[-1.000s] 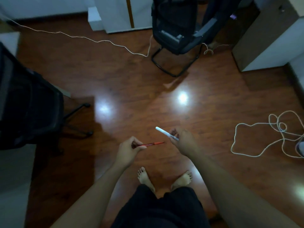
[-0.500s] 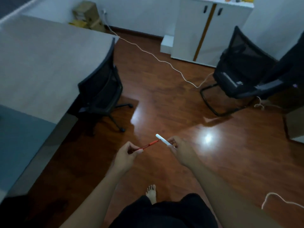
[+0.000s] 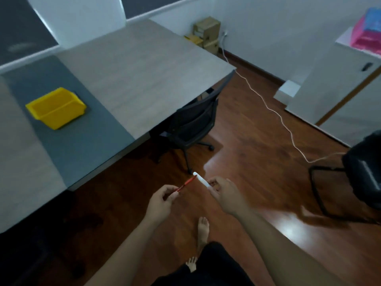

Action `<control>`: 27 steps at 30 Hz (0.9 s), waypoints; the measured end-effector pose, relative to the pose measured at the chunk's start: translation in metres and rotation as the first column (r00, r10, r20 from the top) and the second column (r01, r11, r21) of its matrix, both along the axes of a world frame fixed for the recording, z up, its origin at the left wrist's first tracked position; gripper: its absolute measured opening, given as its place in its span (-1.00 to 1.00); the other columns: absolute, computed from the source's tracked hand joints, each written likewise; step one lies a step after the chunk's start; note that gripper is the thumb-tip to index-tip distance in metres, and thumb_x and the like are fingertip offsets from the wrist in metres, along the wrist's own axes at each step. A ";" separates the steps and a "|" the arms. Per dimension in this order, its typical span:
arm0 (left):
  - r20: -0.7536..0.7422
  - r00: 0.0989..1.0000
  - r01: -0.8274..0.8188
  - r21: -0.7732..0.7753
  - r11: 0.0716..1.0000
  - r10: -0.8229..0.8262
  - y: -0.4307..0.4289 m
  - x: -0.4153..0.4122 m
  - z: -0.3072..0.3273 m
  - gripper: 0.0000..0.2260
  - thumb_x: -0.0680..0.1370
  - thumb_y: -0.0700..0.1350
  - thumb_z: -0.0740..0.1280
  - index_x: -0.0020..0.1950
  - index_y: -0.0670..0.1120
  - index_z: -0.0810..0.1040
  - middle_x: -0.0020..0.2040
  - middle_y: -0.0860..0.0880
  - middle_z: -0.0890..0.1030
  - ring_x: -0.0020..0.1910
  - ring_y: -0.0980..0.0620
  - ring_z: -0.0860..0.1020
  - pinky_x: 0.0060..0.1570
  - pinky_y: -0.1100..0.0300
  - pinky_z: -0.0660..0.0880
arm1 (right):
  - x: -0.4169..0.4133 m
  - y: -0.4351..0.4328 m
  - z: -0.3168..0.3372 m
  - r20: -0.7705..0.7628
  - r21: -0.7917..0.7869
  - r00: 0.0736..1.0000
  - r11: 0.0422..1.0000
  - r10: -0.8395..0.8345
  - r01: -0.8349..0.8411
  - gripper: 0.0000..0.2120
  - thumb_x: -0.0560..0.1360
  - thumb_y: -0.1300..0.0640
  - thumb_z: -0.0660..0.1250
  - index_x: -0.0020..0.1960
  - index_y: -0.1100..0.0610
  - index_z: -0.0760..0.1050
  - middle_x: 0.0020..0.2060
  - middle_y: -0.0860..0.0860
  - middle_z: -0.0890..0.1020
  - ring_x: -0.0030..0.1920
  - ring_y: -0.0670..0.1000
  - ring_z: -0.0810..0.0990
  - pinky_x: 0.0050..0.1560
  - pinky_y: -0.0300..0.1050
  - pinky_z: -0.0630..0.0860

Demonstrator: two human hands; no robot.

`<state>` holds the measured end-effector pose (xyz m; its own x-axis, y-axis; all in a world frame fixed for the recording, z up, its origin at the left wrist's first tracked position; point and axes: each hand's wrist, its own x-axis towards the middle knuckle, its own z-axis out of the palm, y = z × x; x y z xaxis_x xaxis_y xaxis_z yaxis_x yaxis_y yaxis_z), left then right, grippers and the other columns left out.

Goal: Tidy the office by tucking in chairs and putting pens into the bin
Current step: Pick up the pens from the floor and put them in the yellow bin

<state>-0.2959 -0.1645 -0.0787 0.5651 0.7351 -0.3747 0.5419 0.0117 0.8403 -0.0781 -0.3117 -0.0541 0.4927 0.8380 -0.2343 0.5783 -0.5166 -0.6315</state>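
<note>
My left hand (image 3: 161, 200) pinches a thin red pen (image 3: 186, 184) that points up and to the right. My right hand (image 3: 223, 193) holds a white marker (image 3: 201, 180) whose tip nearly meets the red pen's tip. Both hands hover over the wooden floor in front of me. A yellow bin (image 3: 56, 107) sits open on the grey strip of the desk (image 3: 132, 83), far to the left of my hands. A black wheeled chair (image 3: 192, 122) stands pushed partly under the desk's right edge.
A second black chair (image 3: 359, 176) on a sled base stands at the right edge. A white cable (image 3: 274, 112) runs across the floor from the wall. A white cabinet (image 3: 338, 91) stands at the right, cardboard boxes (image 3: 207, 34) in the far corner.
My view has swung left and up, from the floor to the desk and yellow bin. Both hands keep their pens, and the pen tips have come closer together.
</note>
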 end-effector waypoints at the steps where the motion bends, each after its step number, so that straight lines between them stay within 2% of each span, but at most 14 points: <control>1: -0.012 1.000 -0.016 0.008 1.000 0.016 0.005 0.000 0.001 -0.91 0.68 -0.07 0.40 0.12 0.09 0.68 0.05 0.08 0.74 0.09 0.11 0.69 0.18 0.04 0.65 | 0.005 0.012 -0.002 0.003 0.004 1.000 1.000 0.024 -0.024 -0.81 0.64 0.00 0.40 0.23 0.00 0.63 0.09 -0.12 0.71 0.04 -0.09 0.61 0.07 -0.20 0.46; 3: -0.050 0.997 -0.067 0.004 0.998 0.067 0.017 -0.001 0.003 -0.88 0.68 -0.09 0.39 0.09 0.13 0.66 0.03 0.07 0.73 0.08 0.10 0.69 0.18 0.06 0.62 | 0.016 0.038 -0.004 -0.006 0.035 0.997 0.996 0.078 -0.077 -0.83 0.64 0.00 0.41 0.20 0.01 0.63 0.06 -0.09 0.70 0.05 -0.06 0.61 0.07 -0.15 0.50; 7: -0.103 0.976 -0.193 -0.002 0.981 0.192 0.042 -0.006 0.015 -0.85 0.68 -0.11 0.39 0.05 0.17 0.65 0.00 0.08 0.73 0.05 0.13 0.69 0.09 0.14 0.57 | 0.039 0.094 0.000 -0.031 0.056 0.987 0.986 0.157 -0.155 -0.85 0.62 -0.04 0.42 0.18 -0.08 0.59 0.02 -0.07 0.67 0.03 -0.08 0.61 0.05 -0.12 0.57; 10: -0.141 0.954 -0.261 0.035 0.965 0.264 0.062 -0.006 0.027 -0.85 0.68 -0.11 0.38 0.08 0.16 0.63 0.02 0.08 0.73 0.07 0.14 0.68 0.08 0.18 0.57 | 0.051 0.133 0.004 -0.057 0.116 0.981 0.977 0.186 -0.179 -0.86 0.61 -0.03 0.43 0.16 -0.10 0.59 -0.01 -0.03 0.66 -0.05 -0.08 0.65 -0.05 -0.13 0.61; 13: -0.154 0.931 -0.326 0.056 0.944 0.331 0.075 -0.004 0.032 -0.88 0.69 -0.11 0.38 0.11 0.13 0.62 0.03 0.06 0.73 0.07 0.11 0.68 0.16 0.09 0.61 | 0.058 0.164 0.000 -0.051 0.121 0.967 0.963 0.248 -0.241 -0.86 0.61 -0.05 0.43 0.17 -0.12 0.58 -0.01 -0.03 0.60 -0.07 -0.13 0.59 -0.18 -0.28 0.46; 18: -0.158 0.899 -0.403 0.066 0.913 0.408 0.083 -0.011 0.032 -0.90 0.69 -0.11 0.38 0.13 0.09 0.62 0.01 0.02 0.73 0.06 0.09 0.68 0.07 0.15 0.57 | 0.052 0.203 -0.019 -0.073 0.085 0.935 0.936 0.347 -0.341 -0.86 0.61 0.00 0.44 0.16 -0.06 0.59 -0.01 0.05 0.61 -0.11 -0.03 0.61 -0.22 -0.26 0.40; 21: -0.162 0.869 -0.464 0.066 0.884 0.468 0.090 -0.023 0.031 -0.91 0.68 -0.09 0.40 0.13 0.10 0.63 0.01 0.03 0.74 0.05 0.11 0.68 0.09 0.14 0.57 | 0.038 0.224 -0.027 -0.085 0.075 0.908 0.911 0.411 -0.406 -0.86 0.62 0.01 0.43 0.17 -0.05 0.59 0.01 0.02 0.61 -0.05 -0.03 0.61 -0.15 -0.23 0.50; 24: -0.132 0.830 -0.539 0.054 0.840 0.542 0.098 -0.039 0.030 -0.90 0.68 -0.09 0.40 0.12 0.12 0.63 -0.01 0.05 0.75 0.04 0.14 0.69 0.04 0.18 0.54 | 0.023 0.252 -0.028 -0.086 0.079 0.869 0.873 0.487 -0.481 -0.87 0.62 0.01 0.42 0.17 -0.04 0.60 0.01 0.00 0.65 0.01 0.00 0.63 0.02 -0.06 0.64; 27: -0.114 0.790 -0.601 0.047 0.798 0.602 0.111 -0.056 0.028 -0.91 0.67 -0.09 0.41 0.12 0.11 0.63 -0.01 0.03 0.75 0.02 0.12 0.69 0.03 0.18 0.55 | 0.007 0.284 -0.027 -0.073 0.084 0.838 0.840 0.541 -0.535 -0.87 0.63 0.03 0.42 0.16 -0.01 0.60 0.01 0.01 0.67 0.03 0.02 0.64 0.04 -0.01 0.65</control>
